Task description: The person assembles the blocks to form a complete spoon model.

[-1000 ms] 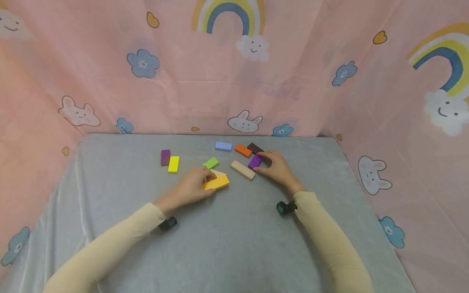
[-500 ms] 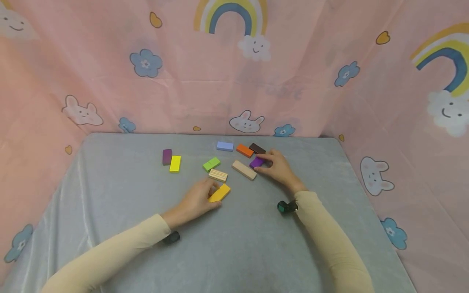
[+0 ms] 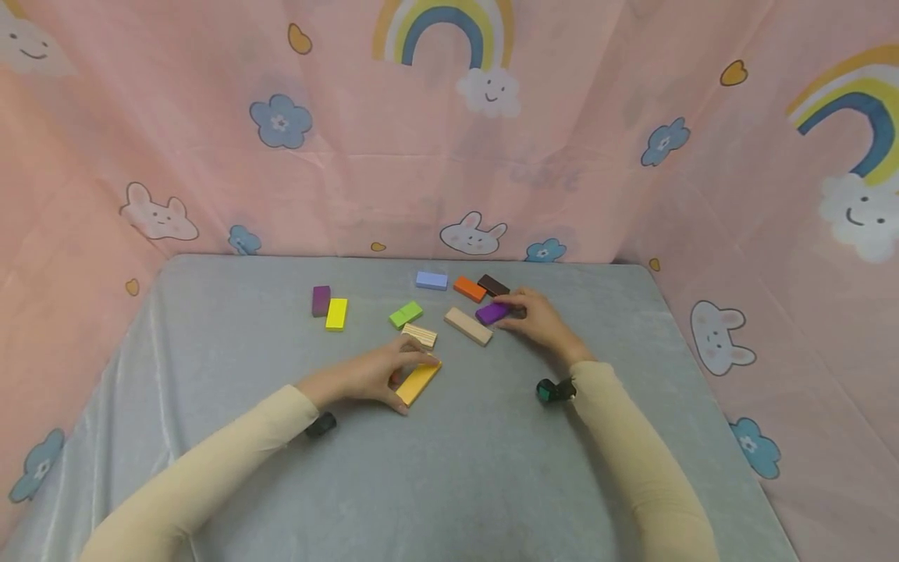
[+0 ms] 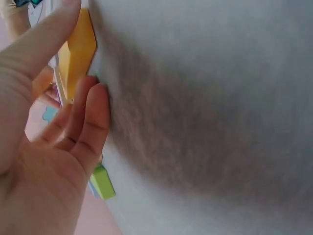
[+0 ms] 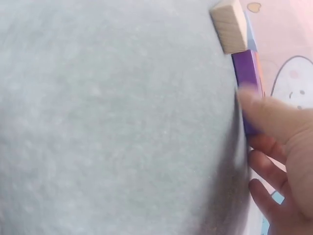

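A yellow-orange block lies slantwise on the cloth, pinched at its two ends by the thumb and fingers of my left hand. In the left wrist view that block shows between thumb and curved fingers. My right hand has thumb and forefinger around a purple block; the right wrist view shows the thumb across this purple block. Just left of it is a plain wooden block. A striped wooden block lies behind my left fingers.
Farther back on the grey cloth are a green block, a light blue one, an orange one and a dark brown one. A bright yellow block touches a dark purple one at left.
The yellow-orange block has come nearer the person and turned steeper, with my left hand now across its ends. The purple block has turned flatter, and my right hand has shifted slightly right.
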